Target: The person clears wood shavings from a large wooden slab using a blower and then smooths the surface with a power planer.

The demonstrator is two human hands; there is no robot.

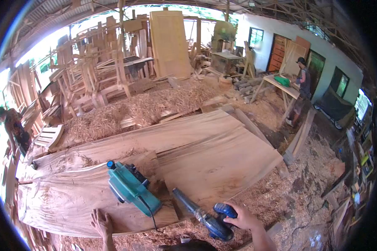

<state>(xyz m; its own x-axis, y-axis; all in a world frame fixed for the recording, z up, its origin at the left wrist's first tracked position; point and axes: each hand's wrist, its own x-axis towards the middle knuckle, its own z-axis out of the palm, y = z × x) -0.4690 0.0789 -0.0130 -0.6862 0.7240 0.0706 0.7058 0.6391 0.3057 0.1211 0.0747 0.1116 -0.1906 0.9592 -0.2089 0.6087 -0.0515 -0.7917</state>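
My right hand (241,216) is wrapped round the handle of a dark blue handheld blower (205,217). Its nozzle points up and left over the planks. Flat on the pale wooden slab (67,196) lies my left hand (101,222), fingers spread, holding nothing. Between the two hands a teal electric planer (134,188) rests on the wood, its black cord trailing toward me. Beyond and to the right are a second wide slab (213,159) and a long slab (171,136) with wavy grain. Some shavings lie on the left part of the wood.
A heap of wood shavings (138,106) runs behind the slabs, with stacked boards and frames further back. One person (301,83) stands at a workbench (282,87) at the right; another (14,127) bends over at far left. Shavings cover the ground at right.
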